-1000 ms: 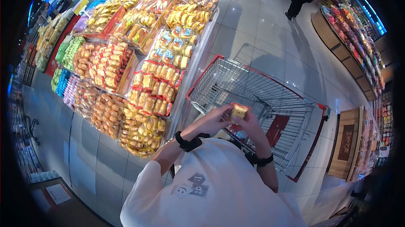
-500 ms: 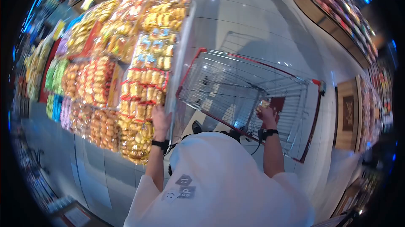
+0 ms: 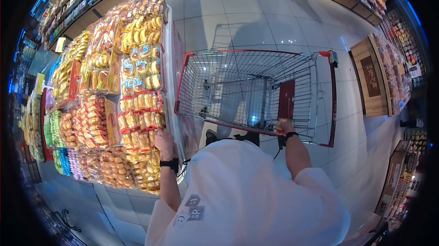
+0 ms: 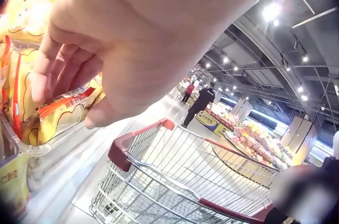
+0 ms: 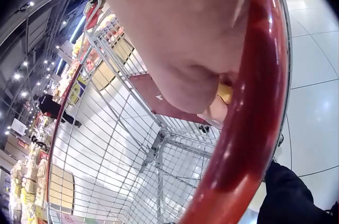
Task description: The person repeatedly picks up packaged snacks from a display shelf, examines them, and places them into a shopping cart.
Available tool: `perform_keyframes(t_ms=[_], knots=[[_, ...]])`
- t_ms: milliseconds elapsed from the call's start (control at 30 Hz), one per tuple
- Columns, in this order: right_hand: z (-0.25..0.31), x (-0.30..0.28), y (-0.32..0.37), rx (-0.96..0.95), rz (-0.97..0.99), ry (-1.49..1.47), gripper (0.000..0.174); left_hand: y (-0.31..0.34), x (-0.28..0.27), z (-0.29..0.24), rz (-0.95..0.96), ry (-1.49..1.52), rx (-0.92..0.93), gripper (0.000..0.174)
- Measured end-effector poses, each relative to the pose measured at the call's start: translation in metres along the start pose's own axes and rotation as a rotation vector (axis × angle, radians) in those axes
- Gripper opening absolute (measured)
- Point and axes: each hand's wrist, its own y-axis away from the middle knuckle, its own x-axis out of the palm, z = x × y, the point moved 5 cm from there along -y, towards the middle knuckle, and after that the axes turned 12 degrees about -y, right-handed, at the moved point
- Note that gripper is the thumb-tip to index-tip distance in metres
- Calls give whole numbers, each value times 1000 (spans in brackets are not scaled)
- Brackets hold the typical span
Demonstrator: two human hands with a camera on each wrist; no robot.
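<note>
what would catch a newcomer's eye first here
Probably the big display of packaged snacks left of the person, bright yellow and red. Next, the wire shopping cart with its red rim, beside the display. The left hand reaches to the display's near edge.

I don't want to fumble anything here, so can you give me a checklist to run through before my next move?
1. Left hand at the display: ok, its fingers curl over a red-edged yellow packet.
2. That packet firmly gripped: cannot tell, the hand hides part of it.
3. Right hand free: not ok, it holds a small yellow item.
4. Cart beside the display: ok.
5. Right hand at the cart: ok, it is by the near red rim.
6. Cart wheels locked: cannot tell.
</note>
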Motion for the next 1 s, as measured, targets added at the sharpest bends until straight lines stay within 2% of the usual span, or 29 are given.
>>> perform_keyframes(t_ms=[133,233,300,333,367,400,433,500,533,600,700,833,900,933,1000], knots=[[-9,-12,-12,-15,-83,-114,17,-3,1,-1,-25,-27,-20,25],[-9,-23,-24,-12,-71,-34,13,-5,3,2,-37,-32,-9,21],[8,-10,-3,-431,290,1186,23,-1,1,2,-42,-52,27,19],[-5,-14,-23,-428,291,1187,23,1,-5,0,-66,-44,29,19],[-30,-25,-74,-395,265,869,21,3,-8,-1,-91,-35,32,18],[-28,-25,-72,-357,236,552,20,3,-8,-1,-90,-37,32,18],[-28,-25,-69,-356,236,551,20,2,-7,-1,-89,-47,37,18],[-20,-28,-45,-195,140,134,7,2,-7,-1,-89,-60,46,19],[-7,-22,-21,-193,139,129,7,1,-6,-1,-96,-44,39,20],[11,-12,30,66,-14,-104,14,2,-6,3,-102,-37,40,22],[6,-10,18,-8,88,-137,15,1,-4,6,-51,0,54,24],[-1,-14,-1,-25,33,-77,8,2,-15,7,-63,70,7,26],[-2,-15,-19,-225,166,98,13,7,-30,8,-83,77,-15,27],[4,-10,-10,-225,171,103,13,8,-37,8,-102,113,0,27],[14,-9,7,-60,40,-118,18,11,-49,13,-120,149,9,27]])
